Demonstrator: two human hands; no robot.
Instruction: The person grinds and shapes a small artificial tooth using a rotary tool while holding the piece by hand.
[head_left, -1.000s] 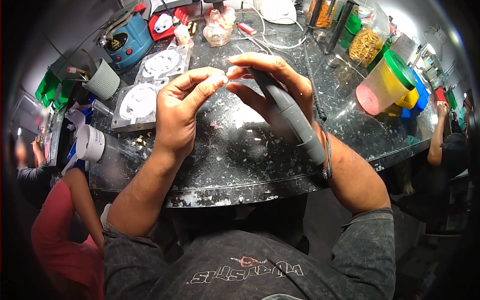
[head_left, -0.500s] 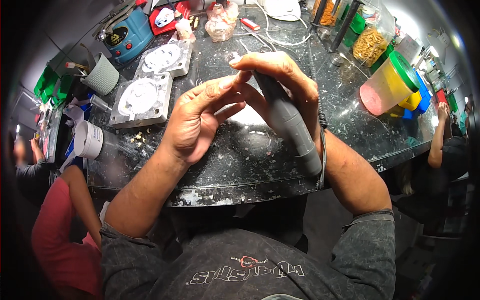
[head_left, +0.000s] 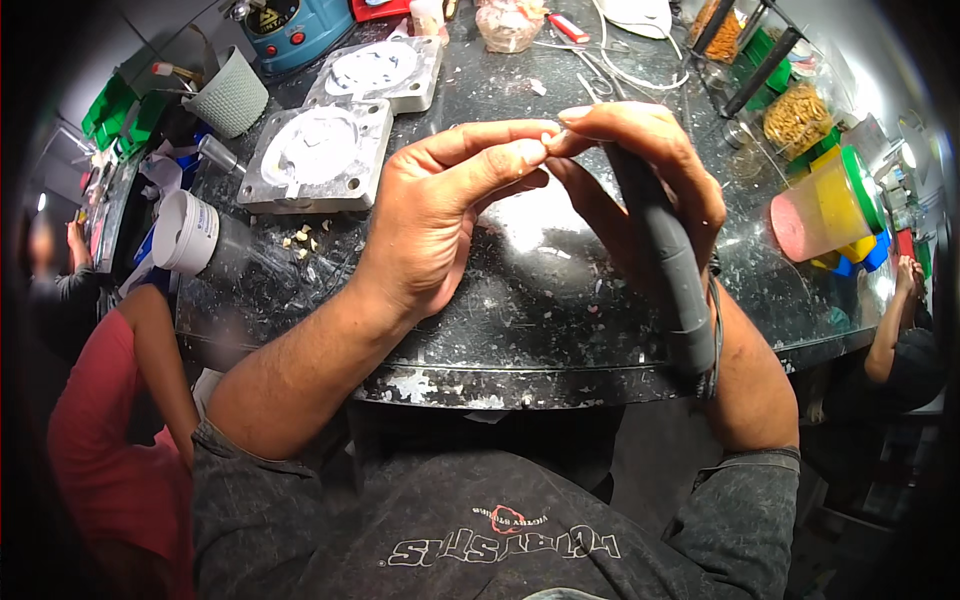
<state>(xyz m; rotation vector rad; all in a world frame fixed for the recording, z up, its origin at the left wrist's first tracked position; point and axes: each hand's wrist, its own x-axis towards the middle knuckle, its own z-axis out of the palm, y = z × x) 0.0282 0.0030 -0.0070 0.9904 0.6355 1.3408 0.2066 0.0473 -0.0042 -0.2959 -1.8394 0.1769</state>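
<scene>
A small pale piece (head_left: 551,139), too small to make out clearly, sits in the fingertips of my left hand (head_left: 425,215), pinched between thumb and forefinger. My right hand (head_left: 665,165) wraps round a black pen-shaped rotary handpiece (head_left: 672,265), which slants down toward me with its cord along my wrist. The right forefinger and thumb reach out to the same pale piece, the forefinger touching it. The handpiece's working tip is hidden behind the fingers. Both hands are raised over the black worktable (head_left: 480,330).
Two metal flask halves (head_left: 372,165) with white plaster lie left, beside several pale chips (head_left: 300,240) and a white tub (head_left: 187,232). A blue machine (head_left: 295,40) stands behind. At right are a green-lidded container (head_left: 815,212) and a bag of yellowish pieces (head_left: 797,120). Co-workers sit at both sides.
The whole view has shifted, with the table's things now higher and farther right. My hands have moved right and their fingertips have closed together round the small pale piece, which was not visible before.
</scene>
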